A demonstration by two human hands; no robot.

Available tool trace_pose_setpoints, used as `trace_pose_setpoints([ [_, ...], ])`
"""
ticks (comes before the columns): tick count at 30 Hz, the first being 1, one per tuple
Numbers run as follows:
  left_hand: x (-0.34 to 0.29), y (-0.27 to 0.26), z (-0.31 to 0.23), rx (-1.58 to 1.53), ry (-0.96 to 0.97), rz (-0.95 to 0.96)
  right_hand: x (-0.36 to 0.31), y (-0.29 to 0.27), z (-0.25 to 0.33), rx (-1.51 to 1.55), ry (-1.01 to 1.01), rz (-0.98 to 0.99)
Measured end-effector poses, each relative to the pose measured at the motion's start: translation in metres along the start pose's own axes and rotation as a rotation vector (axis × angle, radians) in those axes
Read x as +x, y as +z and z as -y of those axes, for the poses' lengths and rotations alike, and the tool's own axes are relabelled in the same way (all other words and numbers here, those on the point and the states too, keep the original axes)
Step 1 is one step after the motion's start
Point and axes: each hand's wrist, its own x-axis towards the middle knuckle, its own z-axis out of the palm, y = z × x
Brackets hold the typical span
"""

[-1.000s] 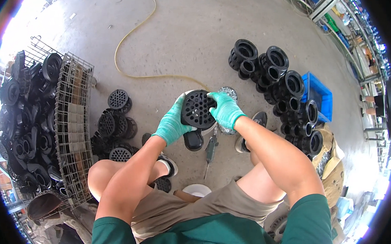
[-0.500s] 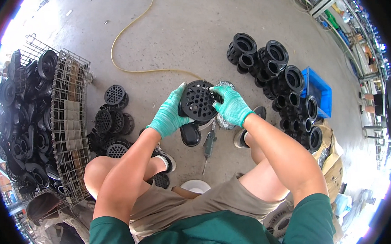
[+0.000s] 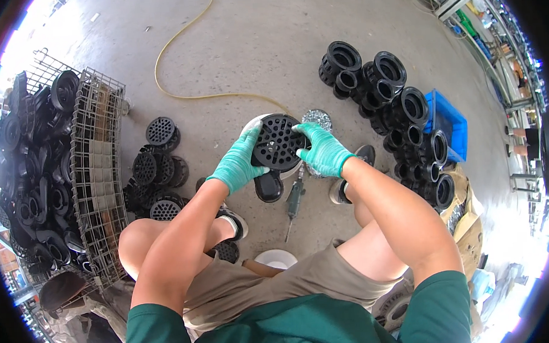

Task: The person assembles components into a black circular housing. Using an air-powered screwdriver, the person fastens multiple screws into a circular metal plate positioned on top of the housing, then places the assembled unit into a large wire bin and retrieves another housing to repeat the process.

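Observation:
Both my hands wear green gloves with pale fingertips. Between them sits a black round drain grate (image 3: 278,140) full of holes, over a body with a rounded lobe on the near side. Wrapped round its left edge is my left hand (image 3: 240,162), thumb low and fingers high. My right hand (image 3: 325,148) pinches the right edge with curled fingers and thumb. A pale round surface shows partly beneath the part. Just nearer me lies a dark green inline power screwdriver (image 3: 295,200), its thin bit pointing toward me. A dish of small metal pieces (image 3: 317,119) sits beyond my right hand.
Stacked black grates (image 3: 161,132) stand on the left floor beside a wire cage (image 3: 100,173) of black parts. Black ring fittings (image 3: 388,71) line the right, near a blue crate (image 3: 450,127). A yellow hose (image 3: 188,97) crosses the floor. A white bowl (image 3: 276,258) lies between my legs.
The grate has tipped slightly so its holes face up more squarely. My hands keep their grip in nearly the same place, and the view has shifted a little.

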Motion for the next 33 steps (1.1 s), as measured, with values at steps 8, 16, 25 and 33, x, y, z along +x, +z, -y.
trace_pose_setpoints([
  [8, 0.004, -0.012, -0.08, -1.09, -0.693, -0.161, -0.004, 0.008, -0.011, 0.213, 0.108, 0.062],
  [16, 0.002, -0.009, -0.063, -1.251, -0.778, -0.294, -0.001, 0.004, -0.005, 0.226, 0.1, 0.09],
  [25, -0.003, 0.009, -0.024, -1.135, -0.584, -0.306, 0.001, 0.0, -0.004, 0.257, 0.072, 0.124],
  [33, 0.006, -0.003, -0.052, -1.438, -0.873, -0.358, 0.001, 0.0, -0.009, 0.302, 0.079, 0.142],
])
